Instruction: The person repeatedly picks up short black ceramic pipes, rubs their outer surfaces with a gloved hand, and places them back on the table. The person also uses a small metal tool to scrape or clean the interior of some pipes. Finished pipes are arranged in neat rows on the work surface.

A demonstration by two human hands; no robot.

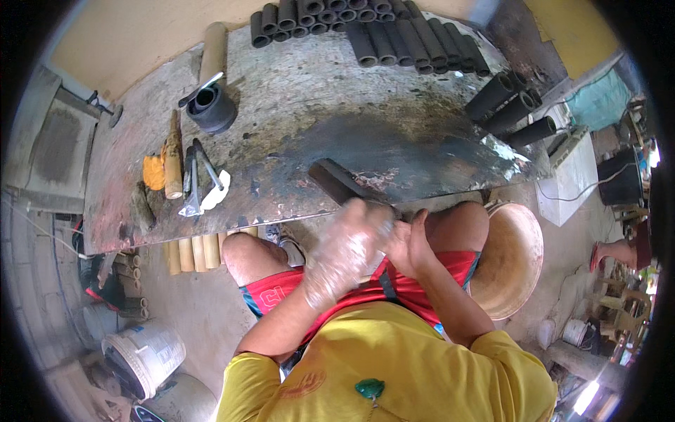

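A black tube [332, 180] lies slantwise over the near edge of the table, its lower end toward my lap. My left hand [346, 246], in a clear plastic glove, is closed over the tube near that end; its fingers are blurred by motion. Bare and close beside it, my right hand [410, 247] is at the tube's near end with the thumb raised. Its fingers curl in toward the tube and are partly hidden behind the left hand.
Stacked black tubes [415, 46] line the table's [281, 119] far edge; others stand at right [517, 109]. At left are a dark round container [212, 112], a wooden stick [173, 158], an orange cloth [153, 172] and a brush-like tool [205, 165]. A large bucket [517, 260] stands right of my knee.
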